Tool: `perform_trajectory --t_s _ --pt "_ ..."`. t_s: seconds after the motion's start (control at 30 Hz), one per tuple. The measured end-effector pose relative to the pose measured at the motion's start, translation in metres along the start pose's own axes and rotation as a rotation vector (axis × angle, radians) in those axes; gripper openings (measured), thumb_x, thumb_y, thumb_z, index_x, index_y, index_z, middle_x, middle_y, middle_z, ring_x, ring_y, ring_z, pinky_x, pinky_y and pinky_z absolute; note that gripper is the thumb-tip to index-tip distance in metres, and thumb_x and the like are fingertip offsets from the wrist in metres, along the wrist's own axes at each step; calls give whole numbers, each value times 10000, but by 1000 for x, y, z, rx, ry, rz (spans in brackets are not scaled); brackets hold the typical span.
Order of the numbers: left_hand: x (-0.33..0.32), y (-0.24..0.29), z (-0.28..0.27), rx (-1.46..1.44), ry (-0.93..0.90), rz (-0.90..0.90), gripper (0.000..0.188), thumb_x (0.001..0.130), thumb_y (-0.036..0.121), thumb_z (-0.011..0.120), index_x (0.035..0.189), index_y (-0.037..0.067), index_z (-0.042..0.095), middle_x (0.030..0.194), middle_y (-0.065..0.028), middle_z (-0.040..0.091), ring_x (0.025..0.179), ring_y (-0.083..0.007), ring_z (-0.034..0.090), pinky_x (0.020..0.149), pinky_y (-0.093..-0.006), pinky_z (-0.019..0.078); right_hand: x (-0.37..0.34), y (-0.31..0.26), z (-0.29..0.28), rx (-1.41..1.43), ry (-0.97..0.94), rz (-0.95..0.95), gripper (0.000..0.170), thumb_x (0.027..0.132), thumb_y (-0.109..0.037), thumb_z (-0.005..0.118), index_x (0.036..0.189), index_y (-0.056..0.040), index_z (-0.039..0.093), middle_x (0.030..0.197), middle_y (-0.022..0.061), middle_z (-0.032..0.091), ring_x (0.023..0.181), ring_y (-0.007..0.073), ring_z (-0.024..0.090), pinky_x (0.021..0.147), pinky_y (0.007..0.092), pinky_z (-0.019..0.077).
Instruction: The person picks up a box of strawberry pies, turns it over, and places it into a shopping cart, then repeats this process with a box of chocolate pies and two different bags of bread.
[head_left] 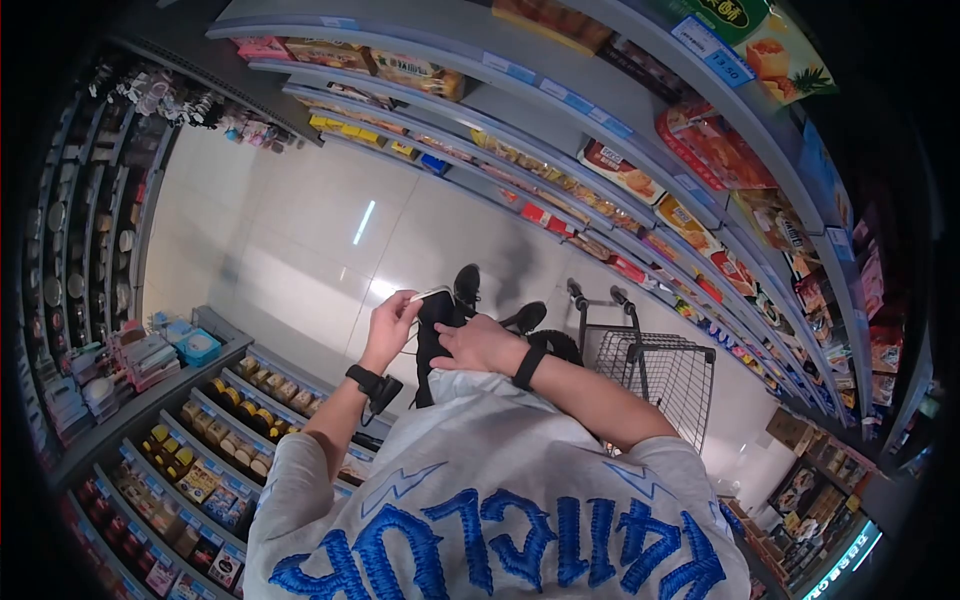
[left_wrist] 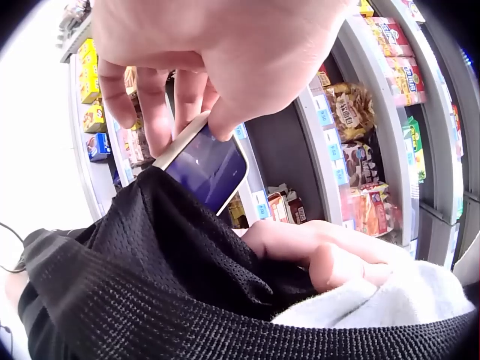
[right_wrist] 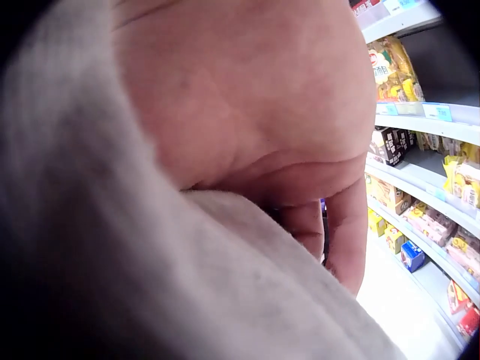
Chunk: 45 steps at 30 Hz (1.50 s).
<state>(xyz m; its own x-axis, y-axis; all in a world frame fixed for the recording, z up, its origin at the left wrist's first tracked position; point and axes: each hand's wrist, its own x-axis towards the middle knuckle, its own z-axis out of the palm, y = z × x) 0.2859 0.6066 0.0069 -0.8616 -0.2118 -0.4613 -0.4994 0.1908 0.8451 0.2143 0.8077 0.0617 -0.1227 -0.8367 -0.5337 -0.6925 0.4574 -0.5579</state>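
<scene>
My left hand [head_left: 388, 325] pinches a smartphone [left_wrist: 211, 166] by its pale edge, thumb on one side and fingers on the other. The phone's dark screen shows in the left wrist view, and its lower end is hidden behind black mesh fabric [left_wrist: 180, 232]. Close to the shirt hem, my right hand [head_left: 485, 345] grips the black fabric between thumb and fingers. In the right wrist view the back of this hand [right_wrist: 262, 97] fills much of the picture, partly covered by grey cloth [right_wrist: 247, 262].
A wire shopping cart [head_left: 660, 375] stands to the right by my feet. Shelves of packaged snacks [head_left: 620, 170] run along the far side. Lower left are shelves of jars and boxes [head_left: 200, 480]. A pale tiled floor [head_left: 290, 220] lies between them.
</scene>
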Motion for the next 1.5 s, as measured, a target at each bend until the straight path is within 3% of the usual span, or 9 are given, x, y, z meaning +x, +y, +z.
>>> perform_trajectory --t_s 0.1,0.17,0.27,0.57,1.0,1.17,1.33,1.4,1.5 --pt "1 -2 1 -28 -5 13 190 950 104 643 1089 -26 640 902 -41 690 825 -75 609 733 -234 490 -2 -1 -1 31 61 -30 703 980 -613 332 1142 -22 677 1350 149 594 964 317 694 789 427 524" --pt "0 -1 0 -42 -9 14 194 951 104 643 1093 -28 638 917 -43 691 840 -80 615 747 -237 494 -6 -2 -11 96 -56 -23 673 990 -589 333 1049 -30 702 1095 156 703 935 326 692 785 442 531" --pt "-6 3 1 -51 1 48 204 948 124 646 1091 -22 647 906 -60 699 830 -100 638 742 -252 505 -14 -3 -7 118 -78 12 629 998 -568 338 1090 -59 696 993 162 713 921 341 678 807 454 531" --pt "-24 27 9 33 48 152 209 935 151 658 1081 1 668 868 -104 720 809 -149 690 727 -285 527 -24 -8 -6 215 -125 12 592 1020 -540 309 1279 -114 628 1278 111 623 1122 301 624 863 432 525" --pt "-35 15 -3 61 54 102 200 925 128 677 1077 -2 670 880 -120 735 770 -132 693 686 -277 532 -29 -11 -5 237 -62 -95 464 1017 -432 401 1234 -102 644 1221 100 629 1050 317 643 889 437 509" --pt "-39 11 -7 3 37 90 198 934 90 665 1092 -27 646 921 -102 727 804 -98 666 709 -249 528 -31 -11 -9 318 -60 -66 465 1014 -469 379 1209 -162 668 1166 111 600 1032 327 639 894 461 489" --pt "-38 15 -8 4 43 59 192 922 105 679 1073 -12 655 899 -104 741 801 -111 693 685 -257 534 -32 -19 -11 251 -9 26 463 994 -484 429 1104 -129 706 1110 125 616 953 317 657 883 431 502" --pt "-37 15 -11 38 -49 81 192 915 114 692 1060 -6 654 901 -105 742 822 -124 706 697 -265 548 -32 -26 -15 200 -38 106 473 986 -495 436 1064 -125 719 1087 138 623 940 315 659 886 431 501" --pt "-32 9 -17 40 -231 101 195 886 108 718 1042 5 659 888 -111 740 820 -159 723 706 -278 561 -31 -30 -3 8 145 214 478 963 -482 487 984 -67 724 1060 150 632 881 302 670 841 425 526"
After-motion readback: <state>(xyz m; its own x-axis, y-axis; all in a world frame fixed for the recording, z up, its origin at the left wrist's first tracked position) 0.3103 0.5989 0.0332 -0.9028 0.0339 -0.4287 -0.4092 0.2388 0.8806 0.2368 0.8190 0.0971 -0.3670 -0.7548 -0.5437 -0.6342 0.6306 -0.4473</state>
